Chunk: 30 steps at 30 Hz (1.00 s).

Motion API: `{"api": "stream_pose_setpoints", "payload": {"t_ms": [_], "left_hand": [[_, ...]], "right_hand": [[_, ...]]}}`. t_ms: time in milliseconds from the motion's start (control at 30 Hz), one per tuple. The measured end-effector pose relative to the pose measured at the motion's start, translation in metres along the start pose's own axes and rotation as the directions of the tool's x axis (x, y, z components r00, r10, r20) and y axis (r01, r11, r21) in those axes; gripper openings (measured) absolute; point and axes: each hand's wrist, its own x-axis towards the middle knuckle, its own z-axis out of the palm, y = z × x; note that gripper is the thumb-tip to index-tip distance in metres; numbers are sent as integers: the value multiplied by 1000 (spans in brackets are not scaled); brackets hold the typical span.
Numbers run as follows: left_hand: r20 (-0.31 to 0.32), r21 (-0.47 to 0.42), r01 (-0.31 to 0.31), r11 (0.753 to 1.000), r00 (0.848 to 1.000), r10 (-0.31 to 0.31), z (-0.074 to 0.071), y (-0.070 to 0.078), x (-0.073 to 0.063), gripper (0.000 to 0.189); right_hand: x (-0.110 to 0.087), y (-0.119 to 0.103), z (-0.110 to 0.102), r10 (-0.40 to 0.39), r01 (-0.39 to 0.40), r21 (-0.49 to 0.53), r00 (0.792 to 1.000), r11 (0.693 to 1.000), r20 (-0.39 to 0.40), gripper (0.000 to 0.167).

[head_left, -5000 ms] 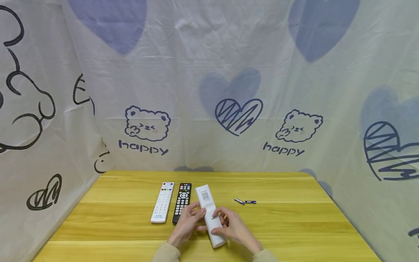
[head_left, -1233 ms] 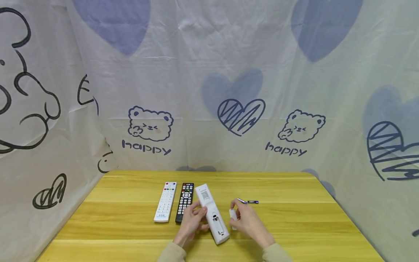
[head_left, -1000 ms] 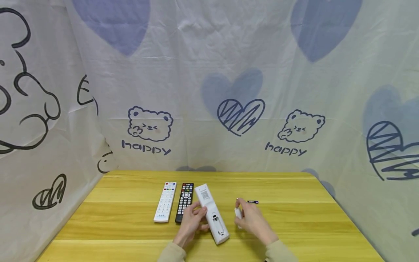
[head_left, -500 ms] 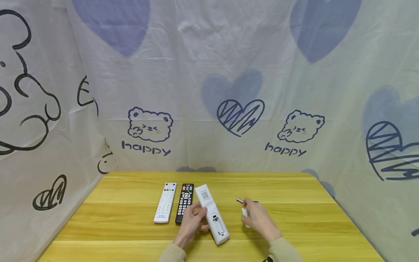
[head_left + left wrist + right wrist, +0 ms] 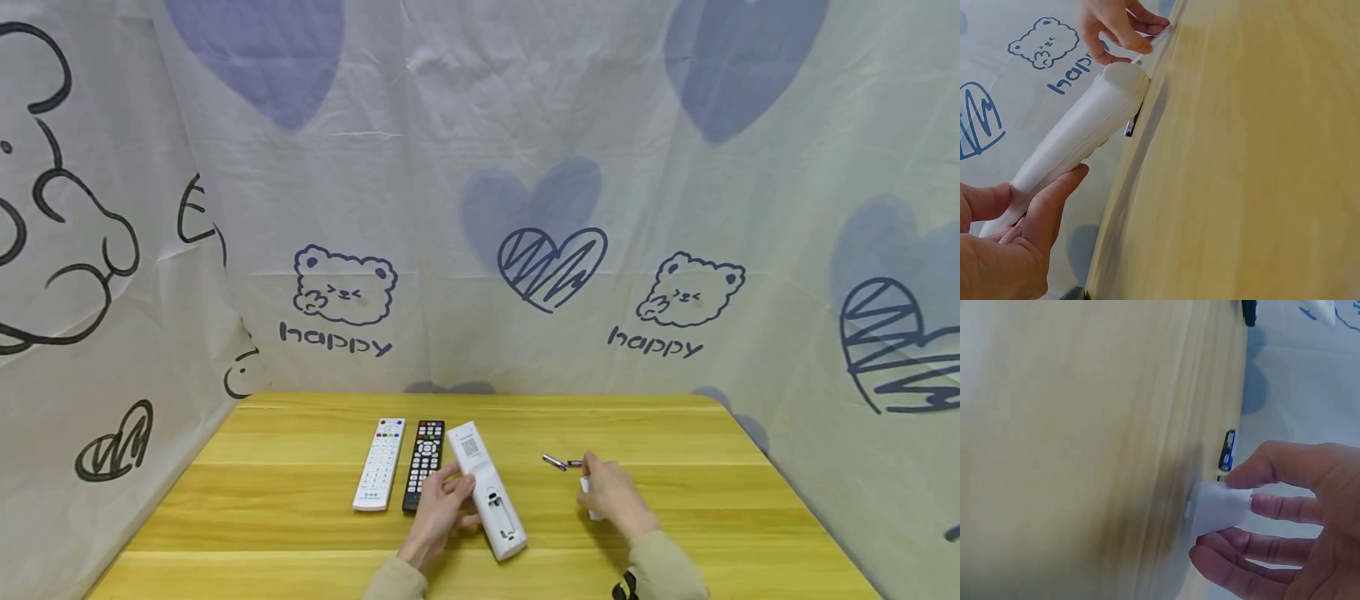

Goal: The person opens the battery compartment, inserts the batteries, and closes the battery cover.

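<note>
A white remote control (image 5: 487, 492) is held tilted in my left hand (image 5: 438, 510), its back up and its battery compartment uncovered. In the left wrist view the thumb and fingers grip one end of the remote (image 5: 1075, 140). Off to the right, my right hand (image 5: 615, 498) pinches a small white battery cover (image 5: 590, 498), seen close in the right wrist view as a thin white plate (image 5: 1219, 507) between thumb and fingers. Just beyond that hand lie two batteries: one angled battery (image 5: 555, 462) and another battery (image 5: 575, 463) partly hidden by the fingers.
To the left on the wooden table (image 5: 255, 492) lie a white remote (image 5: 378, 465) and a black remote (image 5: 425, 458), both buttons up. My left hand partly covers the black one's lower end. A printed cloth (image 5: 450, 192) hangs behind the table.
The battery cover has come off the held remote. My right hand has carried it rightward, past the angled battery, which shows again. My left hand and the remote stay nearly still.
</note>
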Motion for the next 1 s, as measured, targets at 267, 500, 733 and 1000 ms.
{"api": "stream_pose_setpoints", "payload": {"t_ms": [267,500,733,1000], "left_hand": [[4,8,1,1000,1000,-1,0,1,-1,53],[3,3,3,1000,1000,-3,1,1,-1,52],[0,4,5,1000,1000,-5,1,0,-1,51],[-1,8,13,1000,1000,-13,1,0,-1,52]], "right_hand": [[3,7,-7,44,-42,-45,998,998,47,27],[7,9,-10,68,-62,-86,995,994,71,27],[9,11,-9,71,-62,-103,994,993,85,25],[10,10,-10,71,-59,-116,993,991,97,23]]}}
